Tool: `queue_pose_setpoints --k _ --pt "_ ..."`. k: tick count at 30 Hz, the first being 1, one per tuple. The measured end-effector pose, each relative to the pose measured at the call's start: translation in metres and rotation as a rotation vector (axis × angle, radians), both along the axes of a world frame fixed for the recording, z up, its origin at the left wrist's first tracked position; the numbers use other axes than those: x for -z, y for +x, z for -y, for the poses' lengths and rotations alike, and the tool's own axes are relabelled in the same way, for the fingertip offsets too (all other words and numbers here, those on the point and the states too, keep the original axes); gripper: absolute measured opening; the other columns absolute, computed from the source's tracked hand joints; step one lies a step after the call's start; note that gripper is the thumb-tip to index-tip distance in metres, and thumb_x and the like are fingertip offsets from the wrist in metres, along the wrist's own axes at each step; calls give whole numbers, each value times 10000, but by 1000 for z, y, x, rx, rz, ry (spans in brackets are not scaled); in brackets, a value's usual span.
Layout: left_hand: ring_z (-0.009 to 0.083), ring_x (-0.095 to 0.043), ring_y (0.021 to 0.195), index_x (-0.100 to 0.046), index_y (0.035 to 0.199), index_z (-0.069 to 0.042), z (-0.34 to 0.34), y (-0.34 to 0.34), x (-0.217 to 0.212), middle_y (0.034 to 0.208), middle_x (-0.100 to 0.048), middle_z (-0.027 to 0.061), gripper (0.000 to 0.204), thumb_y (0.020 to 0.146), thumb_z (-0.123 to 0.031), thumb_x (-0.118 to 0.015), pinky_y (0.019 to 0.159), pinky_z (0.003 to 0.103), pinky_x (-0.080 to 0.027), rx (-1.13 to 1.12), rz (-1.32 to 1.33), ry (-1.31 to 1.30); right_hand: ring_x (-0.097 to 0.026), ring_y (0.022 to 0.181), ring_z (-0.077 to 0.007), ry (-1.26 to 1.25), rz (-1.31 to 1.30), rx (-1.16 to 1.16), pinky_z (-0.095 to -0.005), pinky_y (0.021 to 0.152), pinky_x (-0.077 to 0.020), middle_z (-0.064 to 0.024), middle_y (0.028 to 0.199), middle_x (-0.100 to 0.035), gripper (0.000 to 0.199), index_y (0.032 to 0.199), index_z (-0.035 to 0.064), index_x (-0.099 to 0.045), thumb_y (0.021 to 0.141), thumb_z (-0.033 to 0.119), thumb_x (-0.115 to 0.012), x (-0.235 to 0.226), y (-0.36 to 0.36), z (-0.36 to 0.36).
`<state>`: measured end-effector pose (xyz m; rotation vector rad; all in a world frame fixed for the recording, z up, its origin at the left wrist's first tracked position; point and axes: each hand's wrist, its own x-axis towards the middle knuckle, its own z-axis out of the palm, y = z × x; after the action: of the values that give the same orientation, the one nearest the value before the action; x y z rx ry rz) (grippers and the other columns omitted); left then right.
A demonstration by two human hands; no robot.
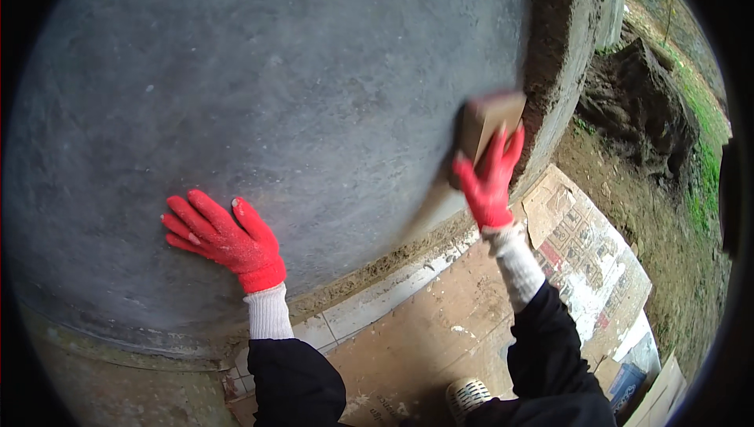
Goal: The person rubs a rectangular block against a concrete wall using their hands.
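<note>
A broad grey plastered wall (314, 113) fills most of the view, its surface mottled and flecked with pale specks. My left hand (224, 234), in a red-coated glove with a white cuff, lies against it with the fingers spread, holding nothing. Farther right, near the wall's rough side edge, my right hand (493, 179) in a matching glove grips a brown rectangular block (488, 122). That block rests against the wall, its far end blurred, with my fingers along its outer face. The palm side of the grip is hidden.
Rough concrete (569, 58) borders the wall on the right. Below runs a strip of white tiles (353, 321), then flattened cardboard (440, 309) and a splattered printed sheet (581, 246). A perforated shoe (469, 395) shows beneath me. A dark covered heap (644, 105) stands on the ground outside.
</note>
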<state>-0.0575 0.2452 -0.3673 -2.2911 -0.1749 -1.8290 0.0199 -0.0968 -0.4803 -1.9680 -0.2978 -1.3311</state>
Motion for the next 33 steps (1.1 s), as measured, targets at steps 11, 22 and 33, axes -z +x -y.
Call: queue_pose_setpoints --k 11,22,33 --pt "510 -214 1365 -337 1407 27 7 0 -5 1500 -258 267 572 943 -284 -460 1089 648 -123 -5 2 6 -113 1359 -605 -135 -172 -1 -602 1081 -237 -432 1470 1 1174 1531 165 47 746 459 -775 101 -13 6" --pt "522 -210 1358 -337 1391 34 -4 -5 -4 1483 -266 283 578 944 -319 -432 1087 661 -100 -23 4 33 -249 1364 -478 89 72 188 -506 1109 -247 -353 1482 -188 1129 1483 -53 -100 732 437 -786 -80 29 -3" --pt "507 -196 1376 -317 1423 17 2 2 1 1513 -244 257 571 949 -266 -462 1099 637 -112 7 20 31 -318 1286 -523 11 -69 71 -531 1057 -314 -380 1431 -196 1161 1519 52 -42 723 430 -798 35 2 -4"
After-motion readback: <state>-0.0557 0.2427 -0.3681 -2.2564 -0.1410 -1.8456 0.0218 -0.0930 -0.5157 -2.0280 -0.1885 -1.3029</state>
